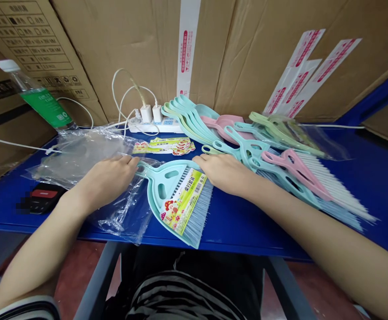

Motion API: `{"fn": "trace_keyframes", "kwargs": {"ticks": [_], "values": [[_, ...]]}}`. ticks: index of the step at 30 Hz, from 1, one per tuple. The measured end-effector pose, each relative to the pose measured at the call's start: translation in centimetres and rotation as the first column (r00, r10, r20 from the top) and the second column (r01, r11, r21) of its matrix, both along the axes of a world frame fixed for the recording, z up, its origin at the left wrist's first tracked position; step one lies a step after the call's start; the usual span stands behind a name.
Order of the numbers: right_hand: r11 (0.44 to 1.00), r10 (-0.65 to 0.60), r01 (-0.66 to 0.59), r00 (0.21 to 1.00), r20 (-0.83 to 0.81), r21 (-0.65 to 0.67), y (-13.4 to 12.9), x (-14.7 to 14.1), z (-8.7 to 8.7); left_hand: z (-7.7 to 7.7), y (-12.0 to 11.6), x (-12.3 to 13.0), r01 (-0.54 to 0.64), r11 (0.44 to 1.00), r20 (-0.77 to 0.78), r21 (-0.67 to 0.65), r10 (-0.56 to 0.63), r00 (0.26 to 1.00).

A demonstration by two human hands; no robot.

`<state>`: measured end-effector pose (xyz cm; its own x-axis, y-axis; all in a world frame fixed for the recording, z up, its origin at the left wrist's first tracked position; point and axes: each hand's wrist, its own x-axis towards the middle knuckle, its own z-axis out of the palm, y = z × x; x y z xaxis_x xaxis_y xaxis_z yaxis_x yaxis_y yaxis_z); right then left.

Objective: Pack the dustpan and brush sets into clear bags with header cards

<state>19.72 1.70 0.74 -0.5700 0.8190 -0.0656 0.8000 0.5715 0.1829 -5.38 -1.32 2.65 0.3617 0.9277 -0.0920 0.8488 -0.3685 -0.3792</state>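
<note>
And there sat the brush nested in the dustpan near the table's front edge, left hand bunched by the handles, right hand fingers together at the far corner, seemingly steadying it, any clamping impossible to tell.

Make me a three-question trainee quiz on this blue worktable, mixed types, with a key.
1. Multiple choice: what lies across the foreground brush?
A) scissors
B) printed card
C) sponge

2. True or false: the green-labelled bottle is to the left of the power strip in the picture.

3. Short answer: which of the person's hands is at the handle end of the light-blue dustpan under that brush?

Key:
1. B
2. True
3. The left hand
</note>
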Motion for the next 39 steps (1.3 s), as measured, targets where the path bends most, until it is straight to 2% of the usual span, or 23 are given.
{"fn": "trace_keyframes", "kwargs": {"ticks": [4,10,18,22,28,33,39], "values": [[1.000,0.014,-0.014,1.000,-0.004,0.025,0.1,0.1,-0.2,-0.1,0.1,0.0,-0.008,1.000,0.009,-0.009,0.008,1.000],[0.999,-0.020,0.020,1.000,-0.004,-0.026,0.0,0.0,-0.1,-0.2,0.2,0.1,-0.016,0.999,-0.001,-0.029,0.016,1.000],[1.000,0.000,-0.003,0.997,-0.079,-0.030,0.4,0.5,0.1,0.0,0.2,0.5,-0.036,0.999,-0.022,0.023,0.036,0.999],[0.999,-0.036,0.036,0.997,-0.071,0.002,0.4,0.5,0.7,-0.1,0.4,0.7,-0.034,0.997,-0.028,0.071,0.036,0.999],[0.998,-0.046,0.051,0.983,-0.178,0.025,0.7,0.5,0.8,0.0,0.3,1.0,-0.022,0.998,0.030,0.057,0.020,0.999],[0.996,-0.078,0.073,0.986,-0.148,-0.043,0.5,0.3,1.0,0.0,0.4,1.0,0.001,0.999,0.065,0.040,-0.003,0.998],[0.999,-0.031,0.025,0.991,-0.129,-0.046,0.4,0.5,0.8,0.0,0.5,0.9,0.012,0.996,0.074,0.083,-0.018,0.997]]}}
